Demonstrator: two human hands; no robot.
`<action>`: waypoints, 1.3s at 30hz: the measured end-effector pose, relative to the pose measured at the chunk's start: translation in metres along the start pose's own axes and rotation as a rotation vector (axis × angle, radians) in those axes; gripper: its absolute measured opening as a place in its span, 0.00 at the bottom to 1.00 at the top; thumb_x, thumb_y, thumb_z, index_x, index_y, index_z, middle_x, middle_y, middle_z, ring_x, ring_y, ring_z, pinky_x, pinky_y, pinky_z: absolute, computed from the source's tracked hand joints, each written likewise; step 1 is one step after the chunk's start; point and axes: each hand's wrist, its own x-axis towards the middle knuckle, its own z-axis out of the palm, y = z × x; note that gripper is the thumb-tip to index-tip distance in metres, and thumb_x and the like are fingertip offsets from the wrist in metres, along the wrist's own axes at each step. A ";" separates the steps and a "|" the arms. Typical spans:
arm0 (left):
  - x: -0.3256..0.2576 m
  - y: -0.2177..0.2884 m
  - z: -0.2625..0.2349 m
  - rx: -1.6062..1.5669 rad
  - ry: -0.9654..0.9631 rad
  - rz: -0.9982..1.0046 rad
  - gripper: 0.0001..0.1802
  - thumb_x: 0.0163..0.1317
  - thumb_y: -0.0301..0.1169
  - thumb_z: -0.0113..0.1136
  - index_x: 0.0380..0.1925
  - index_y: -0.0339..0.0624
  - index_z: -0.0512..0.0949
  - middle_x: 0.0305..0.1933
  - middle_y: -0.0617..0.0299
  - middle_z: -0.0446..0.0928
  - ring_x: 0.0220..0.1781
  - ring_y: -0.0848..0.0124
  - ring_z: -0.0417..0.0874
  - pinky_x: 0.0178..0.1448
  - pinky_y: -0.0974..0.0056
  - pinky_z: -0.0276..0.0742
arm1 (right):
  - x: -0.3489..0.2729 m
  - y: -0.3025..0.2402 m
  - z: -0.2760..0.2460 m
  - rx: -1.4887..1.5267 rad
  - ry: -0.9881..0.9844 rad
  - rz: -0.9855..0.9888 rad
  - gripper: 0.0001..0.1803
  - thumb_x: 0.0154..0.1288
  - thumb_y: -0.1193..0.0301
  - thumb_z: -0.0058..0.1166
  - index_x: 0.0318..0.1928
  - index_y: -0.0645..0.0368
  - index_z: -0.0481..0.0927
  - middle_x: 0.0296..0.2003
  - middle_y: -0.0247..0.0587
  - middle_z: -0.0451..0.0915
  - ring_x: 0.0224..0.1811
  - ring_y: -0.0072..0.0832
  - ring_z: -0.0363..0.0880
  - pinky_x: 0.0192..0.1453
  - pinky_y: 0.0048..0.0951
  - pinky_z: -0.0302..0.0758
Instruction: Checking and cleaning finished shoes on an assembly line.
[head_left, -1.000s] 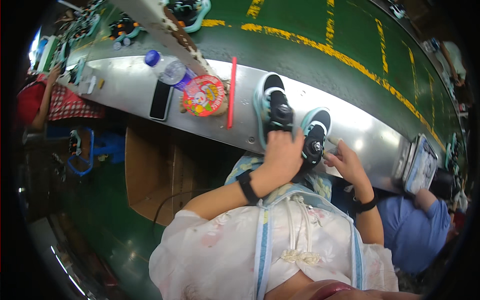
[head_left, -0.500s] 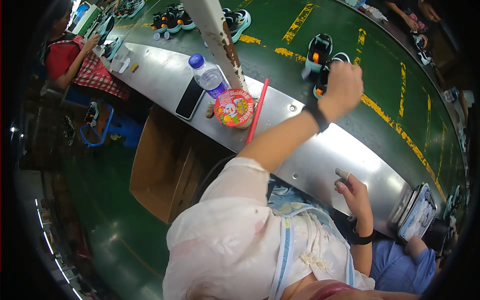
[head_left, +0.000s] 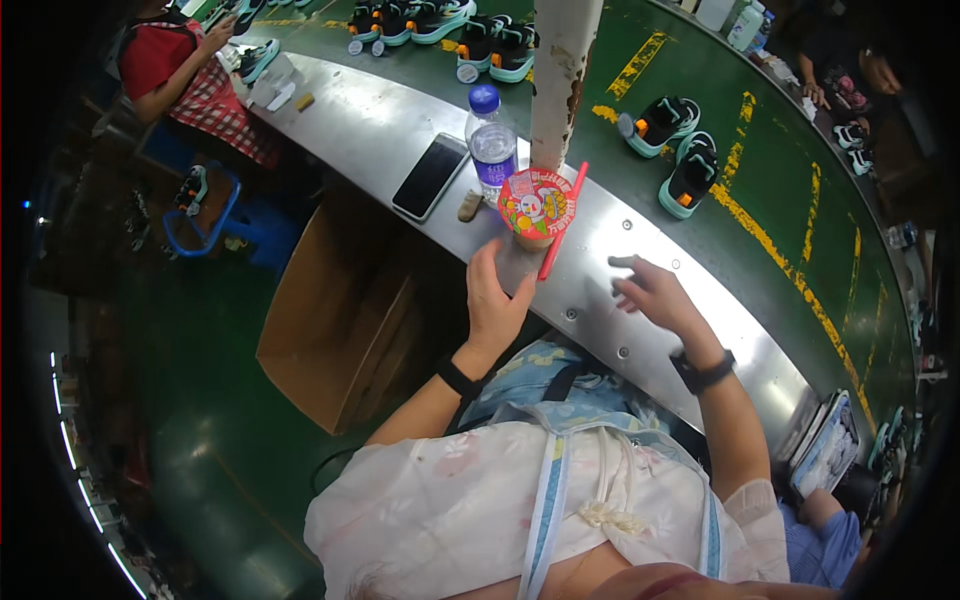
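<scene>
The long, curved, grey metal surface ran in front of you from the far left corner down to the near right end, and beyond its far edge lay the dark green conveyor belt with yellow dashed lines. A pale, chipped upright post rose at the far edge of the surface. On the belt, past the post to the right, a pair of black and teal children's sandals stood side by side, and more pairs of the same kind sat further off toward the far left.

A brown cardboard box stood on the floor under the near edge of the surface. At the far left end, another person in a red checked top worked at the surface.

Your left hand rested at the near edge of the surface, fingers up against the side of the sealed drink cup with a red cartoon-printed lid; its grip was partly curled around the cup's lower wall, touching it, though I could not tell whether it truly clasped. Your right hand hovered over the surface to the right of the cup, its grip wide, fingers spread and holding nothing.

The cup stood at the foot of the post. A red straw leaned along its right side. A clear plastic water bottle with a blue cap stood just behind the cup, a black smartphone lay flat to its left, and a small tan lump lay between phone and cup.
</scene>
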 end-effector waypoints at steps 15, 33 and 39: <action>0.051 -0.019 0.046 -0.482 -0.073 -0.094 0.43 0.45 0.30 0.74 0.61 0.34 0.62 0.56 0.47 0.71 0.57 0.56 0.75 0.59 0.57 0.71 | 0.105 0.015 0.065 -0.691 0.537 -0.060 0.30 0.54 0.67 0.63 0.54 0.61 0.65 0.38 0.58 0.76 0.38 0.51 0.80 0.39 0.45 0.78; 0.018 -0.004 0.035 -0.591 -0.357 -0.068 0.32 0.51 0.19 0.69 0.56 0.34 0.66 0.51 0.58 0.77 0.52 0.71 0.79 0.57 0.65 0.75 | -0.016 0.009 -0.031 1.408 0.471 -0.237 0.19 0.62 0.75 0.49 0.52 0.70 0.71 0.41 0.50 0.75 0.44 0.35 0.78 0.56 0.37 0.78; 0.012 0.016 0.033 -0.746 -0.348 -0.097 0.53 0.44 0.25 0.76 0.68 0.38 0.51 0.65 0.52 0.58 0.67 0.63 0.65 0.66 0.59 0.70 | -0.009 -0.014 -0.031 1.452 0.246 -0.395 0.18 0.68 0.67 0.42 0.51 0.68 0.72 0.44 0.49 0.75 0.52 0.40 0.75 0.61 0.45 0.74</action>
